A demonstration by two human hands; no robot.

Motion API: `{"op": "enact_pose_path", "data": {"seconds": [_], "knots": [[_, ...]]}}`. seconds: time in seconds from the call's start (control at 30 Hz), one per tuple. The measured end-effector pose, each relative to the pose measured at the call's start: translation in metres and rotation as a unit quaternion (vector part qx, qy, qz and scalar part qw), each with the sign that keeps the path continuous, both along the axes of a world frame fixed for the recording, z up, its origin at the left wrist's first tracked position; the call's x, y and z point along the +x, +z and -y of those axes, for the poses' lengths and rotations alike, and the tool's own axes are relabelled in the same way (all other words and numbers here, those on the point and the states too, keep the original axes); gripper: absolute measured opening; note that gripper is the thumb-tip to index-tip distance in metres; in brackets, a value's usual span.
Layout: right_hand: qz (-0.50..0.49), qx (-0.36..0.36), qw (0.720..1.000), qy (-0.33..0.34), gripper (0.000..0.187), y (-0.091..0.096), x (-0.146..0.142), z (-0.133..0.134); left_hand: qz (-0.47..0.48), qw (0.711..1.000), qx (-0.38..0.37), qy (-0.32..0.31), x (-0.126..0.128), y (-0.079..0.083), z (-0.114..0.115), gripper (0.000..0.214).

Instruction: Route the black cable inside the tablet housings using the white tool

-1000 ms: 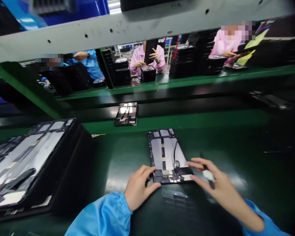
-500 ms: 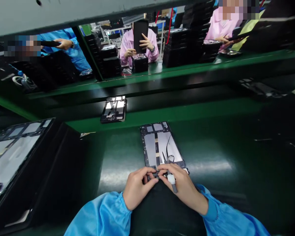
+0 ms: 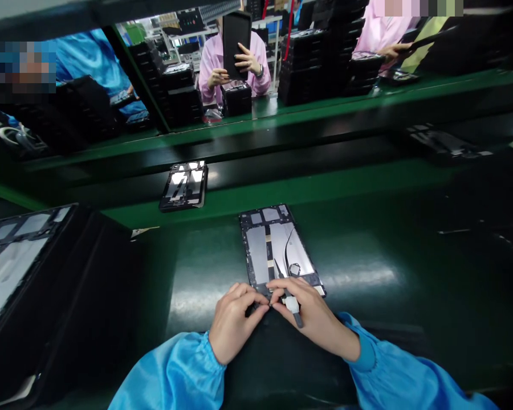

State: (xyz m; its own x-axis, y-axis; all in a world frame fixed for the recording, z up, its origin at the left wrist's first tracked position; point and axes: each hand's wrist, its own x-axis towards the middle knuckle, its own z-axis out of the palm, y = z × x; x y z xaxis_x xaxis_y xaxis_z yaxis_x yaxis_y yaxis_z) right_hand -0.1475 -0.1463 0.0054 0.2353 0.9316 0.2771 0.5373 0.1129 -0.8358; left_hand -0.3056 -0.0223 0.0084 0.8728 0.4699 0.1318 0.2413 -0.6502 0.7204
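Observation:
An opened tablet frame [image 3: 273,245] lies lengthwise on the dark green bench in front of me, its silver inner plates and a thin black cable showing. My left hand [image 3: 233,322] pinches the frame's near edge with thumb and fingers. My right hand [image 3: 314,322] meets it there, holding slim tweezers [image 3: 288,299] with a white band, their tips pointing onto the frame's lower part. Both sleeves are bright blue.
A black tray stack [image 3: 38,285] with similar frames fills the left. Another tablet frame [image 3: 183,185] lies on the black conveyor strip beyond. Across the line, people in pink and blue coats handle tablets beside black tray stacks [image 3: 175,94].
My right hand moved left from the frame's right corner to meet my left hand at the near edge. The view tilted down, and the conveyor's tablet frame drifted left.

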Motion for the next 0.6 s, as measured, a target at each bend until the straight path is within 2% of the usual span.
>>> {"op": "enact_pose_path", "data": {"seconds": [0.13,0.2,0.27,0.33,0.4,0.6], "knots": [[0.013,-0.005,1.0,-0.003,0.037,-0.002,-0.002,-0.001,-0.032,0.999,0.008,0.008,0.001,0.0,0.001,0.009],[0.029,-0.002,1.0,-0.002,0.037,-0.005,-0.004,-0.001,-0.026,0.999,0.043,-0.005,-0.001,-0.001,0.002,0.008],[0.047,0.004,0.999,0.002,0.04,-0.009,-0.005,-0.001,-0.012,0.991,0.13,-0.031,-0.005,-0.002,0.003,0.004],[0.062,0.005,0.998,0.006,0.044,-0.011,-0.006,-0.001,-0.001,0.969,0.24,-0.064,-0.012,-0.003,0.002,0.017],[0.07,0.001,0.997,0.009,0.046,-0.013,-0.005,-0.001,0.006,0.946,0.311,-0.092,-0.019,-0.004,0.001,0.027],[0.058,0.005,0.998,0.011,0.045,-0.01,-0.003,-0.001,0.023,0.933,0.338,-0.12,-0.028,-0.009,-0.009,0.032]]}}
